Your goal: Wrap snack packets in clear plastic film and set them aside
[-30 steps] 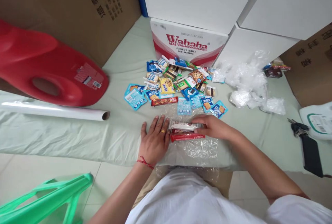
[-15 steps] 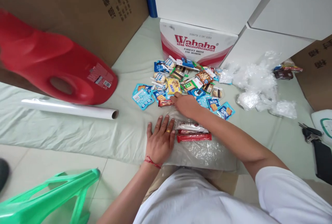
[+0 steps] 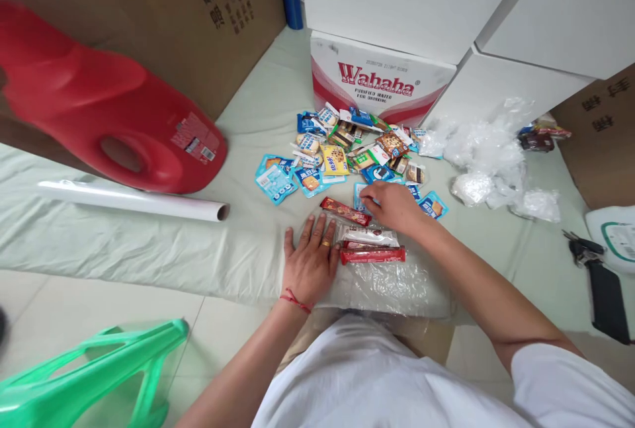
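My left hand point(image 3: 310, 262) lies palm down with its fingers spread on the clear plastic bag point(image 3: 397, 292). Two red-wrapped snack bars and a white-wrapped bar point(image 3: 370, 236) rest on the bag, just right of my left fingertips. Another red snack bar point(image 3: 342, 210) slants above them, its right end at the bent fingers of my right hand point(image 3: 394, 206). These fingers look closed on that end, though the contact is partly hidden. Light blue biscuit packets point(image 3: 310, 181) lie beyond both hands, one partly under my right hand.
Small snack packets point(image 3: 335, 160) are piled before a Wahaba-style water carton point(image 3: 380, 81) marked Wahaha. Crumpled clear plastic bags point(image 3: 483, 157) sit to the right, keys point(image 3: 583, 246) farther right. On the left are a red jug point(image 3: 163, 133), a white roll point(image 3: 133, 203) and a green stool point(image 3: 99, 375).
My right hand has moved right and slightly toward me, and the red snack bar has shifted the same way, now slanting. My left hand stays flat on the bag.
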`<state>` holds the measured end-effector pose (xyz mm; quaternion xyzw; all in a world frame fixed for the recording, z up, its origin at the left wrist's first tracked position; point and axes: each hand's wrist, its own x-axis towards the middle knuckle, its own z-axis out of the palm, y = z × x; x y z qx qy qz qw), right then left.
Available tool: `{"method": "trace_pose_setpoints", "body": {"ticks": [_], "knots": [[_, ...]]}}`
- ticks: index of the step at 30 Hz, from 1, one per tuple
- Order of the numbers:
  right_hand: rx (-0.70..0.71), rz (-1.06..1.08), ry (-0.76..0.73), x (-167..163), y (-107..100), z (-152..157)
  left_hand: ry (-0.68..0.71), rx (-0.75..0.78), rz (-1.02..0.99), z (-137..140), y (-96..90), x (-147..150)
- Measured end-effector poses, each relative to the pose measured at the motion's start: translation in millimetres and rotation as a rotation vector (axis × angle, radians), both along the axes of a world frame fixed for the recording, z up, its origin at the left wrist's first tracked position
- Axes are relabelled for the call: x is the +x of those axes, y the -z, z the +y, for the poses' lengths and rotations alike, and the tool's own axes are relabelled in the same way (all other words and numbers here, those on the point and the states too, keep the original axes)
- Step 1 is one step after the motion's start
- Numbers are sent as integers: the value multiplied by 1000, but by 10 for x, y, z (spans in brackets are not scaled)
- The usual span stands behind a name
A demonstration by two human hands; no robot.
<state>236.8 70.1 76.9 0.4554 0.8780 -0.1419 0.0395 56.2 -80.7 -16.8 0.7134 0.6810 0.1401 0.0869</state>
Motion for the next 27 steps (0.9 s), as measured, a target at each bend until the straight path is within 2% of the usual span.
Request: {"method": "trace_pose_setpoints", "body": {"ticks": [4, 8, 12, 15, 19, 23, 24, 27], "knots": [[35, -51, -6, -399, 90, 11, 8, -9, 2, 3, -11, 6], [-47, -129, -1, -777, 130, 55, 0, -9, 6, 3, -11, 11], [-135, -176, -11, -1002, 128, 97, 3, -13, 17, 2, -2, 9], [-123, -168, 10, -1065, 136, 122, 3, -12, 15, 3, -7, 7], [-32, -59, 51, -923, 38, 201, -2, -15, 10, 1, -19, 13], [169, 328, 62, -494, -318, 283, -13, -9, 1, -1, -5, 22], [160, 400, -4, -371, -418, 273, -17, -8, -1, -1, 1, 24], [-33, 463, -354, -78, -597, 117, -25, 0, -6, -1, 14, 26]]}}
